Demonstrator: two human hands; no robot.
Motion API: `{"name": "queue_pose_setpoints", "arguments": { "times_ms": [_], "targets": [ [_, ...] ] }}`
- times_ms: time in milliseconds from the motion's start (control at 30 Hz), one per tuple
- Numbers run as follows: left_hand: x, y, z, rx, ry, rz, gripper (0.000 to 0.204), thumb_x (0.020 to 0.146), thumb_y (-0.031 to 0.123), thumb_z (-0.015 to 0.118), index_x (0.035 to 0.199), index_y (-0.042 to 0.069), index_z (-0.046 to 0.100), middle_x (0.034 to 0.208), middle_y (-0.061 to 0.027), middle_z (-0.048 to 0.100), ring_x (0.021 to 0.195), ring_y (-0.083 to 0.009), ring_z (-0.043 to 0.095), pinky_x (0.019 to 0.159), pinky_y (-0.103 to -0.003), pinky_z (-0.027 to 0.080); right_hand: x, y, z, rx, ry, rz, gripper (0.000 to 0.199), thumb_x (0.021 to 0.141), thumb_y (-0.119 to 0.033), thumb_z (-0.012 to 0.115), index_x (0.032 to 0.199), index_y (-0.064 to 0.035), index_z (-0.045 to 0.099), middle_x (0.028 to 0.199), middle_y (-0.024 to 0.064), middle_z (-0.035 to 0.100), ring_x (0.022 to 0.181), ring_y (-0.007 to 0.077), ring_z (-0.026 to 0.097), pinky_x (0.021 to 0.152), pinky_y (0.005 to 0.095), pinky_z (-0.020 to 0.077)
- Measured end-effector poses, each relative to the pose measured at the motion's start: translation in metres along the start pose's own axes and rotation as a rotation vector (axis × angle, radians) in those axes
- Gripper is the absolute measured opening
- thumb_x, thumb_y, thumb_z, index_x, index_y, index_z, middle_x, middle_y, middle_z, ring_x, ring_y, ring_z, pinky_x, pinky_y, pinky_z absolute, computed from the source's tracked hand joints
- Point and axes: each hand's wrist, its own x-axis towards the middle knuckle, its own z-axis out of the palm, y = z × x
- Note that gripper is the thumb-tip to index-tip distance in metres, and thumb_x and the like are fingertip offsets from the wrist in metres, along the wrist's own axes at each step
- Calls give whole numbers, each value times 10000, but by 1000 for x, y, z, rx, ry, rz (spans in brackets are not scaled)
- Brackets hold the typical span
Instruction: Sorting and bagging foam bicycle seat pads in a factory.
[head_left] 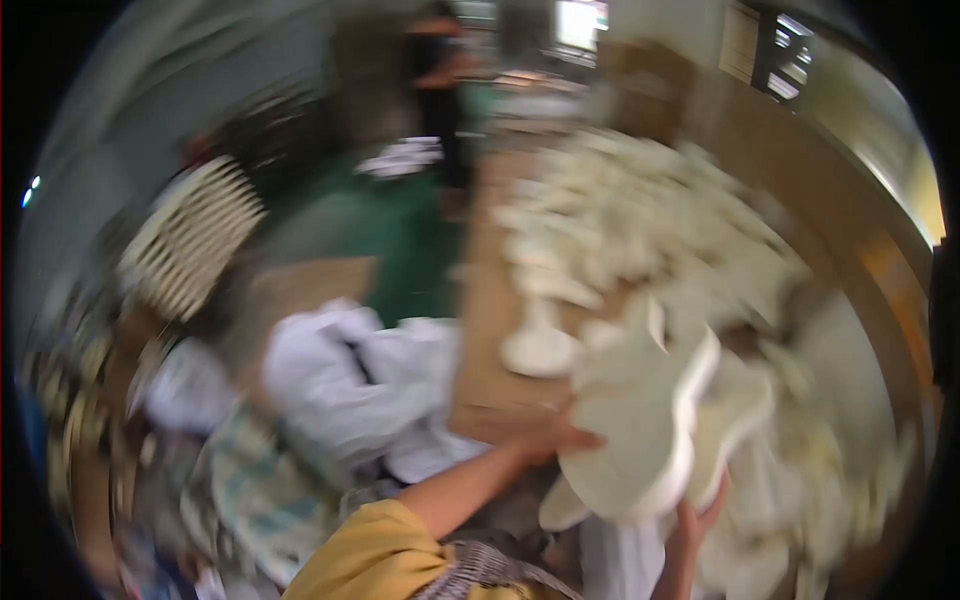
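Cream, thick foam-like pieces with wavy, curved outlines (630, 425) are held up in front of me at the lower right, at least two face to face. My left hand (572, 437) grips their left edge, with the thumb on the near face and the other fingers hidden behind. Around the lower right edge is my right hand (700, 520), partly covered by the pieces. A large heap of similar cream pieces (640, 210) lies on the brown table (485, 330) just beyond. One rounded piece (541, 350) sits apart near the table's left edge.
White bulging sacks (360, 375) stand left of the table, beside a patterned bag (265, 480). A slatted stack of pale pieces (195, 235) is farther left. Someone in dark clothing (437, 100) stands on the green floor (410, 240). More cream pieces (800, 490) lie at right. Motion blurs much.
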Motion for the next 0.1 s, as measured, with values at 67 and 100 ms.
{"name": "queue_pose_setpoints", "arguments": {
  "times_ms": [67,100],
  "targets": [
    [40,-14,39,-9,-141,-35,814,689,186,729,1364,124,280,1187,-94,501,1049,-202,499,888,-347,426,10,2,-61,-240,133,-117,883,603,-200,666,1367,-40,254,1290,139,401,1174,249,406,999,361,306],
    [64,-19,67,-117,-286,-52,813,717,179,702,1387,149,241,1205,-106,492,1057,-180,497,887,-341,429,17,-16,-78,-99,146,-95,902,592,-214,671,1370,-43,248,1292,128,404,1184,251,397,1008,361,295]
  ]
}}
